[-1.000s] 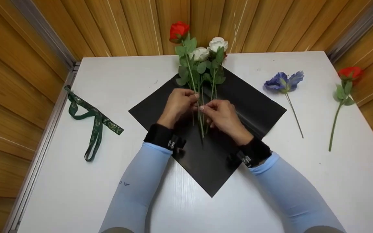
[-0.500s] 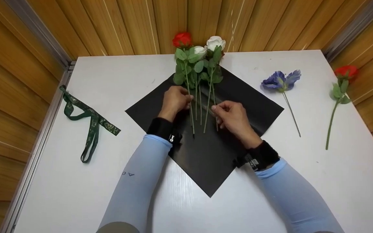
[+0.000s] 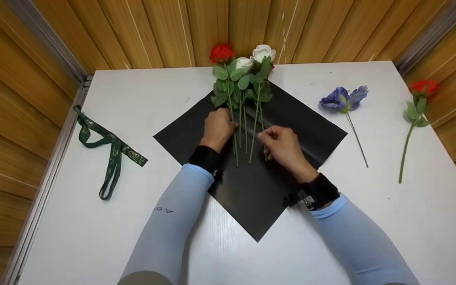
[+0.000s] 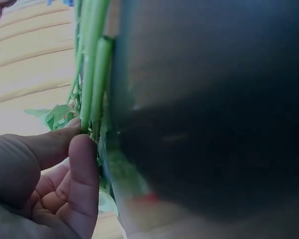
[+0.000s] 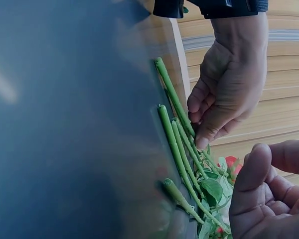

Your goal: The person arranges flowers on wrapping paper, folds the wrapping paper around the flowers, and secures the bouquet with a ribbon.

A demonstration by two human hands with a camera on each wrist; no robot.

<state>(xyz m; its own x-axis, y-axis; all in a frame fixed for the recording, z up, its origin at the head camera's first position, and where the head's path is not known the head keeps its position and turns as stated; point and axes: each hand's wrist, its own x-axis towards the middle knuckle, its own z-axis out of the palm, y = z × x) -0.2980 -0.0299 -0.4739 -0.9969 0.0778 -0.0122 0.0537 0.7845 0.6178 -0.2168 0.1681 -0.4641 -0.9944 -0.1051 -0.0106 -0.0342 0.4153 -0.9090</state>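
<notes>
Red, leafy, long-stemmed rose [image 3: 222, 54] has come down left of the white roses [image 3: 263, 52], its green stem [image 3: 236, 159] pinched by the left hand [image 3: 218, 128] over the square black sheet [image 3: 251, 206]. The right hand [image 3: 282, 144] has drawn away, fingers loosely curled, seemingly holding nothing; the spaced stems suggest the layout is nearer settled. Small dark marks [image 3: 164, 209] on the light-blue left sleeve [image 3: 172, 229] are unreadable.

Starting far left on the table [image 3: 228, 257]: past the ribbon [image 3: 117, 145], now onto the wrapping sheet [image 3: 251, 202], mid-table, with roses [image 3: 244, 82] on top, blooms [image 3: 263, 53] toward the back wall [image 3: 168, 35]. With the left hand [image 3: 217, 126] at the leftmost stems [image 3: 236, 160], the right hand [image 3: 282, 144] beside the rightmost. Then rightward, past a single flower [image 3: 343, 101], to a lone rose [image 3: 413, 111]!
</notes>
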